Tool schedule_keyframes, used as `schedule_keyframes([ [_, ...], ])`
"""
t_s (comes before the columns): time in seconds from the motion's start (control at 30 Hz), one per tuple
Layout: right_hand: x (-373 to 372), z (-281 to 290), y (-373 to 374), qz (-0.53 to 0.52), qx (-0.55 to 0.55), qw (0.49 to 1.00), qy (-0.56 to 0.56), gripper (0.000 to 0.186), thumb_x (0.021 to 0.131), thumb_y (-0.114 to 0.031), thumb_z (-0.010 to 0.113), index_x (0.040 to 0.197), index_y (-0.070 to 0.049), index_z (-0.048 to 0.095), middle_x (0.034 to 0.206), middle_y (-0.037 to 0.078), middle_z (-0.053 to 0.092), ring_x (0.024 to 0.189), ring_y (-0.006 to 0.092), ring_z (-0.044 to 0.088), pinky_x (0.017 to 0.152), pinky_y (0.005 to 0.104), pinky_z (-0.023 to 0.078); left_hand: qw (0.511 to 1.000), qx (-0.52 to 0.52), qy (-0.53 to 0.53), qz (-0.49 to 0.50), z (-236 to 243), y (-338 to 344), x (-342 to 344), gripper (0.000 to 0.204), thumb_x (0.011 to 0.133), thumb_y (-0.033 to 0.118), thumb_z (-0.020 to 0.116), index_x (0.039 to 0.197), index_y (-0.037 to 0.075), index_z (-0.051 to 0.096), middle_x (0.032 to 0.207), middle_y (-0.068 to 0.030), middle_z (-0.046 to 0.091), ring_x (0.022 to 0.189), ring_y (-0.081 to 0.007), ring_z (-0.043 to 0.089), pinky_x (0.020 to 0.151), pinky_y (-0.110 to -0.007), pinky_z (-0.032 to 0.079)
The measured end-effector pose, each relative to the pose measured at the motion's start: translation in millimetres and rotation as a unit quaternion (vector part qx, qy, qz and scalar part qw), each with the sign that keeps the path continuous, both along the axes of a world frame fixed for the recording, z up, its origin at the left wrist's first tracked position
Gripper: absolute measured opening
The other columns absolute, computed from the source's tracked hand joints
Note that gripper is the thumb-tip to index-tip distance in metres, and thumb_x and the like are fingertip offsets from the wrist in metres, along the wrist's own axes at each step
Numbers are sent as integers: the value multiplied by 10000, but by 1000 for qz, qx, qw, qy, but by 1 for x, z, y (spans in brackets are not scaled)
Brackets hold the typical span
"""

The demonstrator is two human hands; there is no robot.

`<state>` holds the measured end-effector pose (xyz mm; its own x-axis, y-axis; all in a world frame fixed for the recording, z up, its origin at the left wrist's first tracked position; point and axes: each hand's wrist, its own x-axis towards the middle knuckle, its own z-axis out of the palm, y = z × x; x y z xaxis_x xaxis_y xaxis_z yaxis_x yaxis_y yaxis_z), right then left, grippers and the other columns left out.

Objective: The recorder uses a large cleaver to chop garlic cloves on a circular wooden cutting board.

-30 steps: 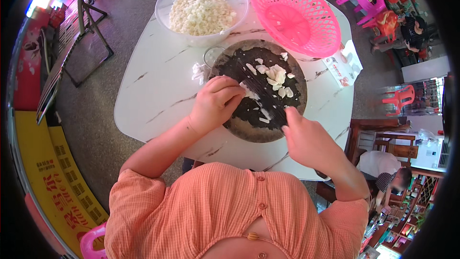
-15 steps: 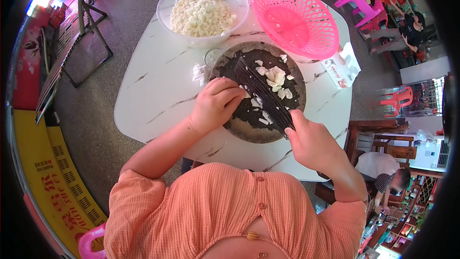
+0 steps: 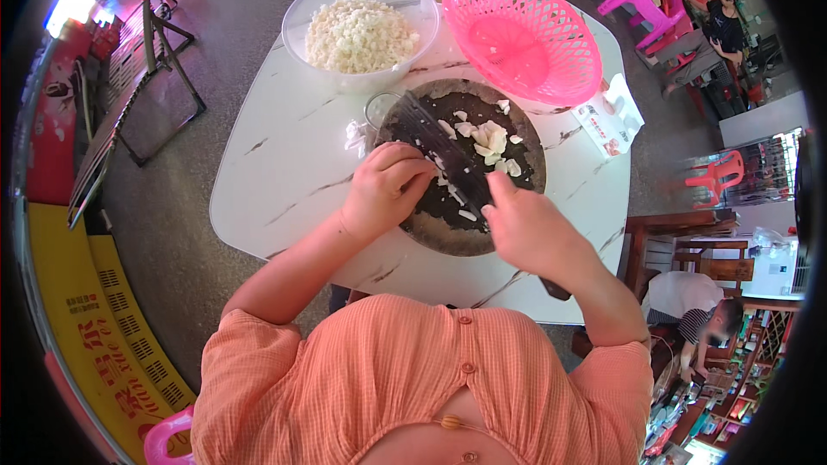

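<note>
A round, dark chopping board point(image 3: 457, 241) with a ring handle lies on the table. On its right half sit several peeled garlic cloves point(image 3: 490, 139), with cut white slivers point(image 3: 466, 214) near the middle. My right hand point(image 3: 530, 228) is closed round the handle of a dark cleaver point(image 3: 452, 153), its blade slanting across the board and smeared by motion. Beside the blade, on the board's left edge, my left hand point(image 3: 388, 188) has its fingers curled and pinched together. Whatever is under those fingertips is mostly hidden; white bits show next to them.
Behind the board stands a clear plastic bowl point(image 3: 297, 39) heaped with chopped white pieces point(image 3: 362, 33). A pink woven basket point(image 3: 525, 34) leans beside it. A white carton point(image 3: 610, 119) lies at the marbled table's point(image 3: 276, 181) right edge, and white scraps point(image 3: 355, 134) lie left of the board.
My right hand and the cleaver have shifted left and slightly away from me, bringing the blade closer to my left fingers. My left hand has stayed nearly in place.
</note>
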<state>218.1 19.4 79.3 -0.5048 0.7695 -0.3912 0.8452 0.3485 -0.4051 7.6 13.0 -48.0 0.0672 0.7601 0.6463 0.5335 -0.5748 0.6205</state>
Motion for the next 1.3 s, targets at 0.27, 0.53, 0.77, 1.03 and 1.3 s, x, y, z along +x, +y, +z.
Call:
schedule_keyframes([
  [0.27, 43, 16, 5, -131, -24, 987, 88, 309, 943, -137, 555, 1146, 43, 409, 797, 314, 618, 793, 514, 602, 679, 553, 436, 997, -51, 57, 1, 16, -3, 6, 311, 783, 87, 756, 1076, 72, 653, 1064, -92, 673, 939, -309, 637, 838, -405, 525],
  [0.53, 61, 8, -3, -148, -59, 982, 103, 310, 943, -129, 559, 1154, 49, 419, 796, 308, 619, 788, 511, 600, 669, 538, 439, 987, -142, 79, -2, 31, 15, 22, 313, 815, 116, 711, 1120, 80, 646, 1071, -103, 663, 969, -324, 635, 868, -401, 525],
  [0.77, 75, 7, -4, -152, -25, 980, 123, 284, 933, -108, 572, 1122, 42, 424, 737, 301, 598, 745, 514, 589, 630, 541, 428, 982, -132, 125, -53, 34, 25, 17, 187, 786, 84, 698, 971, 82, 669, 969, -96, 654, 947, -309, 635, 861, -402, 520],
  [1.03, 60, 19, -12, -109, -12, 989, 96, 271, 933, -100, 558, 1118, 30, 409, 746, 295, 610, 734, 511, 596, 628, 565, 433, 983, -148, 109, 17, 25, 21, 12, 109, 769, 94, 730, 848, 77, 656, 880, -77, 654, 870, -285, 638, 823, -392, 514],
  [1.3, 38, 25, -5, -43, 18, 998, -52, 237, 939, -105, 515, 1095, 26, 394, 760, 291, 625, 747, 495, 625, 651, 575, 484, 997, -75, 11, -24, 16, 9, -2, 190, 793, 40, 733, 981, 62, 714, 1015, -97, 682, 934, -283, 656, 812, -381, 533],
])
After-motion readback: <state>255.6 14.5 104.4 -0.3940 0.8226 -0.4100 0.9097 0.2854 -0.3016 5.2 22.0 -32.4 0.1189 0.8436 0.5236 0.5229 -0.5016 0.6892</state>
